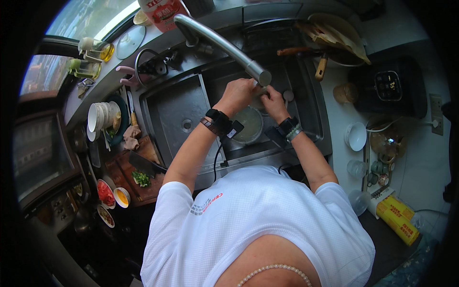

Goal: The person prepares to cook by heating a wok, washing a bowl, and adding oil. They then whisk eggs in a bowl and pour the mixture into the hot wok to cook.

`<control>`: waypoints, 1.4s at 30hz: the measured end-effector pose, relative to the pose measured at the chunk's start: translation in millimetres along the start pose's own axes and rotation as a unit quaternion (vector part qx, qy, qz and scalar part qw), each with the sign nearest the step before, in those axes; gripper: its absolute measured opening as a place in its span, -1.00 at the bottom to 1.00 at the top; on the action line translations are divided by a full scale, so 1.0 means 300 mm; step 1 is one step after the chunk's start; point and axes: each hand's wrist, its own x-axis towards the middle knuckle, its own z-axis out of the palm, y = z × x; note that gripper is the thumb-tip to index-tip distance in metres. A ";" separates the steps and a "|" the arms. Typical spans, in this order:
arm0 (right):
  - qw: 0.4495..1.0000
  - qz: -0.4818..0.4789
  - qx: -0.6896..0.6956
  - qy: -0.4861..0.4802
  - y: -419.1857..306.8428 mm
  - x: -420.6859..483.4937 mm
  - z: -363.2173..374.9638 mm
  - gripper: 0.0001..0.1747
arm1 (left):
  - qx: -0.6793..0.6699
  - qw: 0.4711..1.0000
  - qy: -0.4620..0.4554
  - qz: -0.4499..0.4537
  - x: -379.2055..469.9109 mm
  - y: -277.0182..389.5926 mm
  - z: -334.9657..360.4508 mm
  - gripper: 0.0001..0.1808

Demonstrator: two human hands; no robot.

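Observation:
Both hands meet under the end of the steel faucet (229,41), above the right basin of the sink (304,122). My left hand (238,94) and my right hand (274,103) have their fingers close together around something small and pale, too blurred to name. Just beneath them a round bowl (247,125) holding cloudy liquid stands in the basin. A small pale round object with a handle (288,95) lies to the right of my right hand. Straps with dark devices are on both wrists.
At left lie a cutting board (118,172) with a cleaver (145,163) and chopped green onion (141,178), near stacked bowls (98,116), sliced tomato (105,193) and a bowl of beaten egg (122,197). Pans (344,57) and a black appliance (387,86) stand at right.

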 end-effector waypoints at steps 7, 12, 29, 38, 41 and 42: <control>0.999 0.007 0.008 -0.032 -0.046 -0.023 -0.005 -0.88 | 0.069 0.997 -0.016 0.021 -0.041 0.005 -0.022 -0.87; 0.993 -0.071 -0.023 -0.096 -0.101 -0.053 0.012 -0.89 | 0.093 0.994 0.039 0.032 -0.107 0.032 -0.202 -0.84; 0.983 0.061 -0.165 -0.058 0.030 -0.249 -0.108 -0.83 | 0.379 0.831 0.371 0.168 0.207 0.030 -1.014 -0.69; 0.974 0.160 -0.151 -0.053 0.071 -0.318 -0.182 -0.80 | 0.417 0.860 0.257 0.142 0.433 -0.180 -0.927 -0.38; 0.986 0.141 -0.090 -0.027 0.133 -0.316 -0.183 -0.81 | 0.407 0.809 0.375 0.197 0.408 -0.155 -0.865 -0.46; 0.987 0.157 -0.013 -0.029 0.169 -0.320 -0.189 -0.81 | 0.404 0.793 0.416 0.187 0.369 -0.135 -0.832 -0.49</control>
